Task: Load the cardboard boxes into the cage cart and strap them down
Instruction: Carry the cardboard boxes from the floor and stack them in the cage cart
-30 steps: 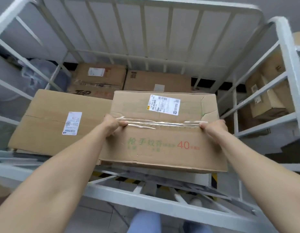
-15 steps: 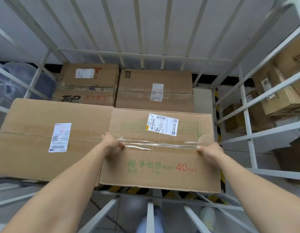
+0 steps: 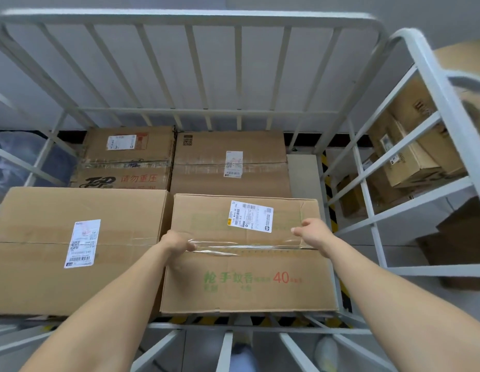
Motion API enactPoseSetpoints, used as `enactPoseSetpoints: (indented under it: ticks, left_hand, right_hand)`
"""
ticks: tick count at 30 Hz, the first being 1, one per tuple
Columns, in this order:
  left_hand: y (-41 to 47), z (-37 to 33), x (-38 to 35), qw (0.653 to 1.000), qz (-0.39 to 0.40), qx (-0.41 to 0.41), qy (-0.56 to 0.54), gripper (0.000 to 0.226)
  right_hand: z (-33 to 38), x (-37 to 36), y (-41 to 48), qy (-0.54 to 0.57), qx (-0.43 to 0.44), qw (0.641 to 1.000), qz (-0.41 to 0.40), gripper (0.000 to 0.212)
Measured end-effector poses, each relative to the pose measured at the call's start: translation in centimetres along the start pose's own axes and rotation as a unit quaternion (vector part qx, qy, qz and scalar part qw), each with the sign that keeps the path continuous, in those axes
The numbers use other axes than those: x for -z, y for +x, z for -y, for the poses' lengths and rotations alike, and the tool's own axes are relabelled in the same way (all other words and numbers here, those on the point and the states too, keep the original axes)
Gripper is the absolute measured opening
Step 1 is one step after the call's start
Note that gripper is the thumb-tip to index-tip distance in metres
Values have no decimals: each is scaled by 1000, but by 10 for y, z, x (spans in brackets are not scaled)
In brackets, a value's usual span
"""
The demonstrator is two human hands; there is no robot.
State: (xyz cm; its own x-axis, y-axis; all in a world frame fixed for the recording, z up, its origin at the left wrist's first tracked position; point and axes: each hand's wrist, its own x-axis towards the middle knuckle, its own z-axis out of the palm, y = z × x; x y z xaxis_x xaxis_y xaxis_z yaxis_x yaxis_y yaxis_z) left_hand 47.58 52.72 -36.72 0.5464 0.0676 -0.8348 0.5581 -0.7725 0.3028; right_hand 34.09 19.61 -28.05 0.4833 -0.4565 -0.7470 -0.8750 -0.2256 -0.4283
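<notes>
A cardboard box with green print and a red "40" lies flat in the front right of the white cage cart. My left hand grips its left edge at the clear tape seam, fingers curled. Just above the right end of the box top hovers my right hand, fingers loosely curled and holding nothing. A large plain box fills the front left, touching the first box. Two more boxes stand behind: a printed one on the left and a taped one on the right.
The cart's barred walls rise at the back, left and right, with a low front rail by my legs. A white shelf rack with several cardboard boxes stands to the right. A plastic bag lies outside on the left.
The box has come down onto the cart floor beside the large box. My right hand has left the box's right edge and lifted above its top.
</notes>
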Motion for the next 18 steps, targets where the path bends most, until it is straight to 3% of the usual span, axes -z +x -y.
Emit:
enactPoseSetpoints:
  ticks: [2, 3, 9, 12, 15, 18]
  left_hand:
    - [-62, -24, -4, 1000, 15, -11, -6, 35]
    - [-68, -26, -9, 1000, 12, -11, -6, 29]
    - [-48, -24, -39, 999, 4, -31, 25, 39]
    - [-39, -27, -46, 995, -34, -25, 91, 40]
    - [-29, -27, -50, 994, -50, -5, 94, 52]
    - [-28, -26, -48, 992, -56, -2, 112, 57]
  right_hand:
    - [-2, -2, 5, -7, 1, 1000, -5, 57]
    - [-5, -2, 7, -16, 0, 1000, -10, 57]
    - [-44, 1, 26, -95, -23, 993, -67, 28]
    - [-65, 2, 44, -125, -49, 987, -93, 41]
    - [-72, 0, 43, -77, -101, 989, -71, 66]
    - [-72, -4, 48, -42, -125, 990, -51, 69]
